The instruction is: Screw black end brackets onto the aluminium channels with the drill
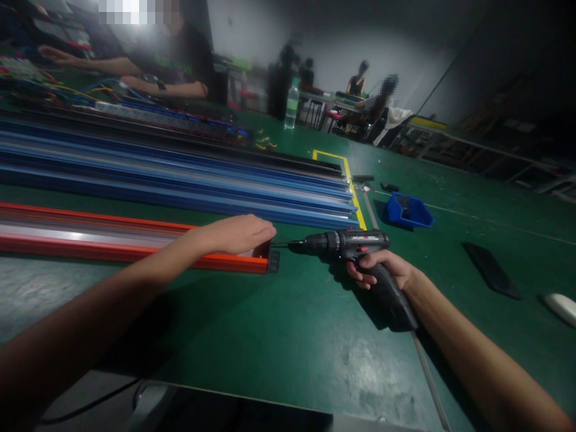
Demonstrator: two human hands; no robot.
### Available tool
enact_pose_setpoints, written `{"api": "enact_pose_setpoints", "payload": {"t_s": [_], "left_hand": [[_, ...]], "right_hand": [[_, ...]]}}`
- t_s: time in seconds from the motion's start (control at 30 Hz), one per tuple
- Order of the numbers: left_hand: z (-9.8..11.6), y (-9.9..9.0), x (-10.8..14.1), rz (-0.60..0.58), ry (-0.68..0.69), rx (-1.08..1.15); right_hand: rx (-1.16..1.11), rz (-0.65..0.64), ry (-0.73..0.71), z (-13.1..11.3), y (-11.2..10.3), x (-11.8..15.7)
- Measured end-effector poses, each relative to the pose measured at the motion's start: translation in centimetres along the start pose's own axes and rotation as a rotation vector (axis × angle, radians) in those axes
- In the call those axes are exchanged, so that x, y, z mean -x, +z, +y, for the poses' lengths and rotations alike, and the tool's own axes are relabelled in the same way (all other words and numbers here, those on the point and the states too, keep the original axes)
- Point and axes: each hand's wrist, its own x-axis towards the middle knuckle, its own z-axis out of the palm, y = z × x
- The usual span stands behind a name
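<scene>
I list one drill [360, 240] clamped in my right grip [386, 267], one orange rail [238, 263] under my left grip [240, 234], closure unclear, with open worktop [270, 336] frontward to the edge.

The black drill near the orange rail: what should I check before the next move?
1. Right hand grips the black drill by its handle: ok.
2. Left hand rests on the orange rail, near its end: ok.
3. Black end cap at the rail's end: ok.
4. Bit points toward the cap: ok.
5. Bit seated in a screw: cannot tell, too small.
6. Left hand well clear of the bit: not ok, looks close.
</scene>
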Motion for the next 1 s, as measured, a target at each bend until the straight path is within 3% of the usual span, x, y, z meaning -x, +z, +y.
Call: {"api": "enact_pose_setpoints", "payload": {"t_s": [0.8,1.0], "left_hand": [[0.1,0.0,0.1,-0.001,0.000,-0.026],[0.9,-0.4,0.2,0.010,-0.100,-0.011]], "right_hand": [[-0.023,-0.013,0.020,-0.2,0.3,0.0],[-0.011,-0.010,0.014,-0.2,0.3,-0.1]]}}
